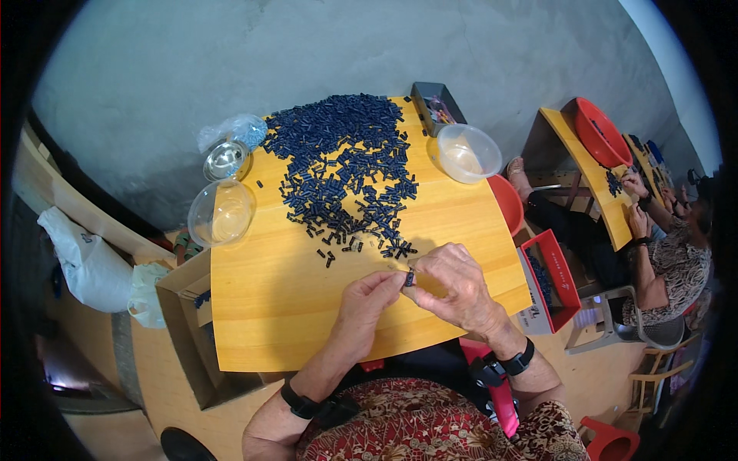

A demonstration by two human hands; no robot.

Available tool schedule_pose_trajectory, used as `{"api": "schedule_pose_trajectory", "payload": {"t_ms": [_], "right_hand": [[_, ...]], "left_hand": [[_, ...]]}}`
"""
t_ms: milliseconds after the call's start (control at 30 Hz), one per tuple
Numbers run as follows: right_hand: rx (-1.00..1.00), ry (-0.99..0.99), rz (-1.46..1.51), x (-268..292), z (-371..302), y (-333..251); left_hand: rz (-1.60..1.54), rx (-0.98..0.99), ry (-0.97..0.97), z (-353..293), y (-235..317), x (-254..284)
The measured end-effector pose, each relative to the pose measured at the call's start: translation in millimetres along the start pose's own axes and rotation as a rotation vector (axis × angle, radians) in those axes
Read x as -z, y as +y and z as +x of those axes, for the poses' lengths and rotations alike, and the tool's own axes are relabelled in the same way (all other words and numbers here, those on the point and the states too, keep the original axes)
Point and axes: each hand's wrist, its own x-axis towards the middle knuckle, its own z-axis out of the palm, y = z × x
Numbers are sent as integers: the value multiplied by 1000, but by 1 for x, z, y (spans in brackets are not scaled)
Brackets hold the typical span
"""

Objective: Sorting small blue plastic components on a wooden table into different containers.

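My left hand (367,301) and my right hand (455,286) meet above the near part of the yellow wooden table (269,307). Together they pinch one small dark blue plastic part (410,277) between their fingertips. A large heap of the same small dark blue parts (342,157) spreads over the far half of the table, thinning out to loose pieces just beyond my fingers. Both wrists wear black bands.
Two clear plastic bowls (221,211) stand at the table's left edge, another clear bowl (468,153) and a dark box (437,107) at the far right. A red bin (555,280) sits to my right. A cardboard box (181,323) is left. Another person (669,246) works at a second table.
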Motion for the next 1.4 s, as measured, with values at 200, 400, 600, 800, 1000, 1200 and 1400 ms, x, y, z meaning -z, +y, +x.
{"api": "schedule_pose_trajectory", "payload": {"t_ms": [200,400,600,800,1000,1200,1400], "right_hand": [[-9,-25,5,6,-1,1],[7,-86,-33,12,0,1],[58,-79,-31,12,2,3],[87,-88,-70,12,1,2],[156,-94,-95,12,4,2],[192,-80,-140,6,-1,2],[191,-71,-108,1,-5,4]], "left_hand": [[46,27,-61,0,6,-4],[26,-28,-89,1,2,-5],[51,-50,-75,1,-1,-6],[117,-36,-103,2,6,-6],[90,-42,-107,4,-1,-5],[33,-42,-100,3,-7,-5],[26,-8,-98,1,-7,-5]]}}
